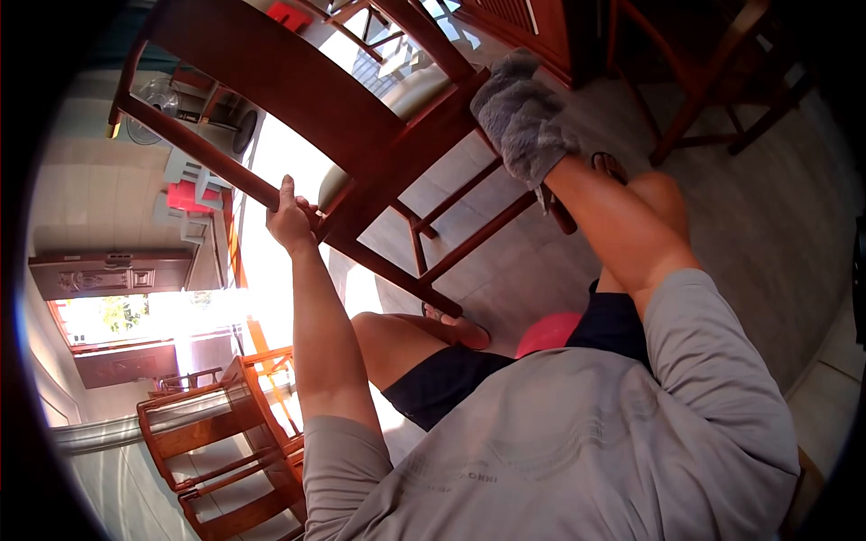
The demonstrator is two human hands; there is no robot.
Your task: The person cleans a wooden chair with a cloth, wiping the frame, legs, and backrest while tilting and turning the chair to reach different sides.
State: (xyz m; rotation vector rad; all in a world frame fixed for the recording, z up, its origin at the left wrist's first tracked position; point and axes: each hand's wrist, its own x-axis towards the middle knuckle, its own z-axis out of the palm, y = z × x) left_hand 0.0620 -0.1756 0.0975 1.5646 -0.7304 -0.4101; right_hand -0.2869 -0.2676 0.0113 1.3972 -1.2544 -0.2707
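Note:
A dark red-brown wooden chair [397, 158] is tilted in front of me, its curved back toward the upper left and its legs toward me. My left hand [291, 221] is closed around a side post of the chair's back, with the thumb along the wood. A fluffy grey cloth [521, 117] covers my right hand [561, 171] and touches the chair's right side near the seat's edge. The cloth hides the fingers of that hand, but it is bunched about them. A pale seat cushion shows partly behind the chair's frame.
A pink round seat [548, 334] shows beneath me, between my legs. More wooden chairs stand at the lower left [225, 433] and upper right [704, 72]. Stacked plastic stools [192, 194] and a fan [158, 110] are at the left. Strong sunlight falls on the floor.

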